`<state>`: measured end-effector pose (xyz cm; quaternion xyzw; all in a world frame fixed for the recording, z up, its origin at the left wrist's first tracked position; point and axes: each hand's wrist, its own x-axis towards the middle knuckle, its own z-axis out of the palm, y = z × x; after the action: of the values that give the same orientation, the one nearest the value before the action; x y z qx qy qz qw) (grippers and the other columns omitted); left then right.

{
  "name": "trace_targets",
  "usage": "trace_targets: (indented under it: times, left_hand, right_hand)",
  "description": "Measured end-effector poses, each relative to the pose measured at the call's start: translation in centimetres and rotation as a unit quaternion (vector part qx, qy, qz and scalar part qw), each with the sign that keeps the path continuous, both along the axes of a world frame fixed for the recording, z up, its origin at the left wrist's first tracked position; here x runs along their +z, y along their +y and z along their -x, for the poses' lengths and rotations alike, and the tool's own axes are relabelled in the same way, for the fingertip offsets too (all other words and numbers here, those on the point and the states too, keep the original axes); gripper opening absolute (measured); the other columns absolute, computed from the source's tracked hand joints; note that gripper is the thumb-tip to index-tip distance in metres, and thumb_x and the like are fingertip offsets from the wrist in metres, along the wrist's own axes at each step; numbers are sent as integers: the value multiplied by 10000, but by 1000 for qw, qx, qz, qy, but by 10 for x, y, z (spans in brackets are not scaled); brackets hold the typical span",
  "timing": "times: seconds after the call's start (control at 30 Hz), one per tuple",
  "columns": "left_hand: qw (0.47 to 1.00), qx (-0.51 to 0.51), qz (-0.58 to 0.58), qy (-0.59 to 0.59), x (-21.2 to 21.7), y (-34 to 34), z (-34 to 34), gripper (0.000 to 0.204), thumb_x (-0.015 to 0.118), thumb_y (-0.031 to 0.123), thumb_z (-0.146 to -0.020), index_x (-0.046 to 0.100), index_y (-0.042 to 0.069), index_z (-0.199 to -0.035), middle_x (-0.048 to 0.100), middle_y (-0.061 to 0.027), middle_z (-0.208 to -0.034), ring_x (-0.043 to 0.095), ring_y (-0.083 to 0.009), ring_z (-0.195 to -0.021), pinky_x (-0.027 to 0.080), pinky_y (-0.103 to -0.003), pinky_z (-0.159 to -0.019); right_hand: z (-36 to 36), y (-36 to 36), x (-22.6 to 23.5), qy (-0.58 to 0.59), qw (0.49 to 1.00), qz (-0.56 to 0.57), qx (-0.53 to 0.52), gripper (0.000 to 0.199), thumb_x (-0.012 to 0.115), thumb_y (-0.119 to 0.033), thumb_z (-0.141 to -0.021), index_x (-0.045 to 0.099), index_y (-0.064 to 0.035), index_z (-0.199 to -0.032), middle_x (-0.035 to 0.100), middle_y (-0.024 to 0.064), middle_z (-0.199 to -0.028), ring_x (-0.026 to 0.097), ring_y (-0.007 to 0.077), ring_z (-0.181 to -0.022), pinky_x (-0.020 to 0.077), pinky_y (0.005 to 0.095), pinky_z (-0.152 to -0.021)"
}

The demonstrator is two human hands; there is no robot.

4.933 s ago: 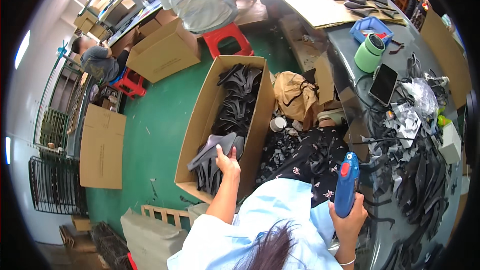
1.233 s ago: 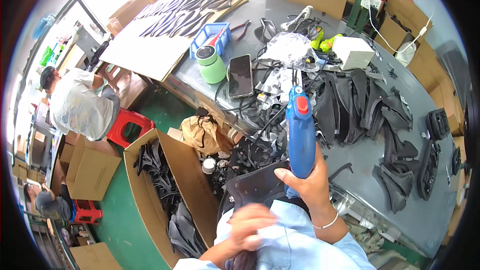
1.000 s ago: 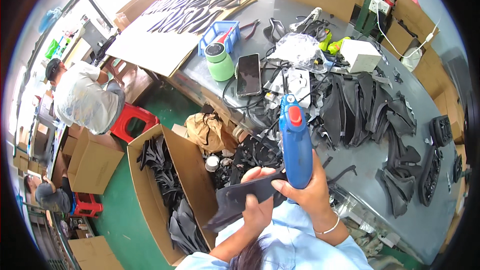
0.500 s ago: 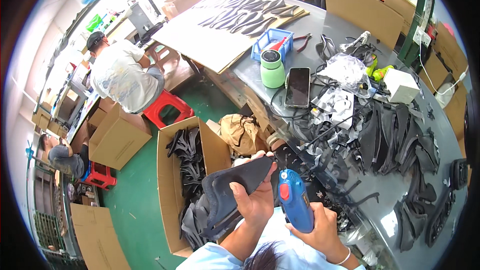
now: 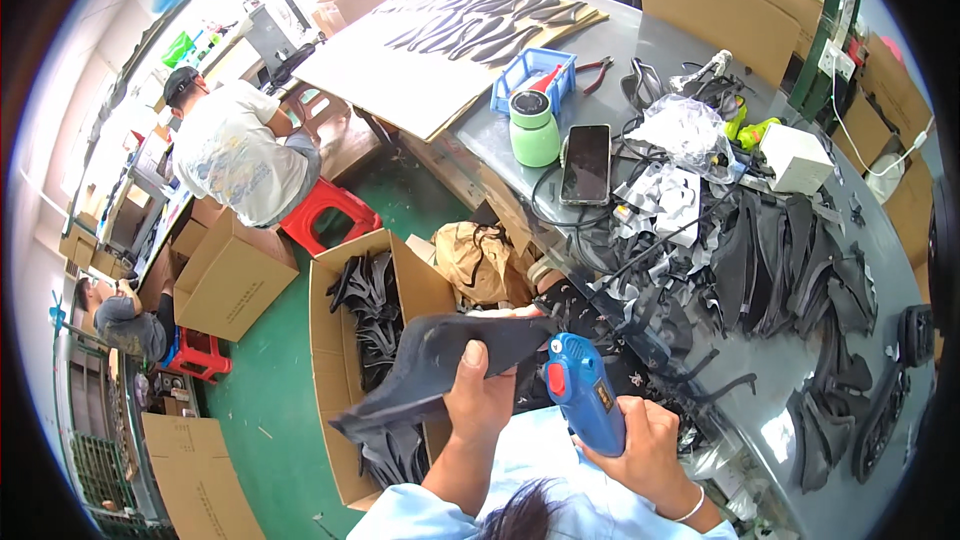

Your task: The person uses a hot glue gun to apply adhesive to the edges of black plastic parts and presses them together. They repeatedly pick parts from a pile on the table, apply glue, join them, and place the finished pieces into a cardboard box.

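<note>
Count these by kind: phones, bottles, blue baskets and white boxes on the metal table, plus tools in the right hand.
Blue tool in right hand: 1
Phone: 1
Green bottle: 1
Blue basket: 1
White box: 1
Total: 5

Your black piece (image 5: 420, 365), long, curved and smooth, slants under your left thumb (image 5: 471, 365), its broader end dropping left beyond it, its narrow tip to the right. Your blue tool (image 5: 588, 400), red-buttoned, leans up and left from your right fingers (image 5: 632, 420), nose beside that tip; contact is unclear.
</note>
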<state>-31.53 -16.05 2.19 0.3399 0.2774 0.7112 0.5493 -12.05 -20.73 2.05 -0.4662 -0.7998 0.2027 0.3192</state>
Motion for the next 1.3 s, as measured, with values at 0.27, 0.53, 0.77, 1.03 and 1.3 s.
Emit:
trace_targets:
  times: [0.27,0.53,0.77,1.03,1.3]
  left_hand:
    - [996,-18,39,75,30,8,14,350,540,195,-884,522,-45,-1138,612,-216,-1046,628,-310,-939,506,-423,-840]
    - [983,11,35,181,11,4,22,353,571,99,-861,491,-24,-1182,585,-161,-1114,585,-248,-1026,472,-408,-896]
    - [992,66,24,109,20,4,8,276,606,80,-857,529,-17,-1104,579,-59,-1009,545,-111,-913,437,-258,-837]
    - [990,42,64,122,13,4,6,272,639,69,-832,558,-11,-1079,578,-20,-958,527,-80,-847,413,-203,-777]
    - [967,-53,103,226,38,8,20,272,620,24,-787,575,-32,-1049,631,-66,-928,585,-132,-844,462,-271,-784]
  right_hand:
    - [0,6,2,4,1000,-20,4,467,800,-183,-595,520,-6,-923,562,93,-583,569,276,-506,446,354,-526]
    - [0,7,0,18,1000,-13,4,460,798,-178,-597,517,-9,-921,562,81,-579,571,260,-500,451,343,-531]
    - [0,5,-3,21,1000,3,20,500,819,-240,-600,508,-8,-916,580,108,-668,585,271,-546,464,362,-537]
    - [5,5,3,67,997,43,12,523,836,-291,-612,506,-10,-905,569,114,-648,577,259,-525,462,349,-511]
    - [3,6,2,15,1000,-9,18,489,819,-229,-605,502,-7,-904,577,103,-642,582,275,-535,462,373,-518]
